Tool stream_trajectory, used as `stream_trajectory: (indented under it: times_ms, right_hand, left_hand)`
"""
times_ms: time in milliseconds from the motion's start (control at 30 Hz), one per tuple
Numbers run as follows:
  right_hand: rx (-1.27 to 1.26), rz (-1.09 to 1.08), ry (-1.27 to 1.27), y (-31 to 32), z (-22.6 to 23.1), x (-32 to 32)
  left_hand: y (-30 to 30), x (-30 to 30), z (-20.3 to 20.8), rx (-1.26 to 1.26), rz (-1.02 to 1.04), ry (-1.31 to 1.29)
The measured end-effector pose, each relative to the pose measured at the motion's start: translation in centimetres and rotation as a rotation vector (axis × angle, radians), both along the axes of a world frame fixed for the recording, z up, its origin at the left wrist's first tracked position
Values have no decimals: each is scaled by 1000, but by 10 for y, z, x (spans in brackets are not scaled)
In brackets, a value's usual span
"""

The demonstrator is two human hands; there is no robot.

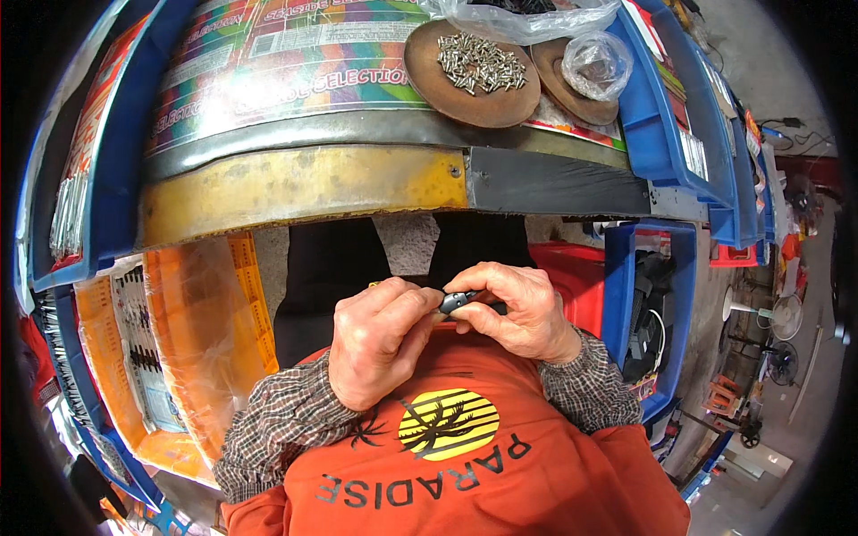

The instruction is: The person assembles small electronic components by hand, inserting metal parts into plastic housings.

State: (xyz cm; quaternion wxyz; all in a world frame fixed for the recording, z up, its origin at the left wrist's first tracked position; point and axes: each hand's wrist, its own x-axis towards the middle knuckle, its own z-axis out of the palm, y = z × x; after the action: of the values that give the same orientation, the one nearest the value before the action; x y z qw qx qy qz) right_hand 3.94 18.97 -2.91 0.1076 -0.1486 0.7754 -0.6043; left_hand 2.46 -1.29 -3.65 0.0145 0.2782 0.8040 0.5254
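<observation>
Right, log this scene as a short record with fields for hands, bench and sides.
Right hand: pinching a small dark piece
Left hand: fingers bunched at that piece's left end; any grip hidden
Bench: brown dish of small metal screws
Left side: orange box
Right side: blue bin holding dark parts

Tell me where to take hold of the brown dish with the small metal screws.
I'd grip the dish by its left and near rims, coming from the person's side. Those rims are bare, while a second brown dish crowds its right and clear plastic lies by its far side. Keep it level: the screws look loose and heaped.
</observation>
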Motion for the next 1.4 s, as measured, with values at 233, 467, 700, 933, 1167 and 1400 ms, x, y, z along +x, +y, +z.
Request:
stream_trajectory:
  times_ms: [233,467,700,933,1167,1400]
  right_hand:
    - [-24,-52,-19,-1,-11,14]
    - [-69,-21,-157,2,-13,21]
    - [-51,12,-125,3,-18,24]
    - [-83,3,-133,2,-22,27]
    - [-121,-82,-97,-2,-26,29]
    - [-48,-98,-12,0,-21,21]
  left_hand:
    - [-1,1,-6,-13,-16,10]
    - [1,10,-15,-21,-25,23]
    - [3,14,-17,-26,-32,48]
    - [4,15,-19,-36,-39,55]
    - [3,12,-20,-27,-53,78]
    - [6,3,-18,-31,-38,145]
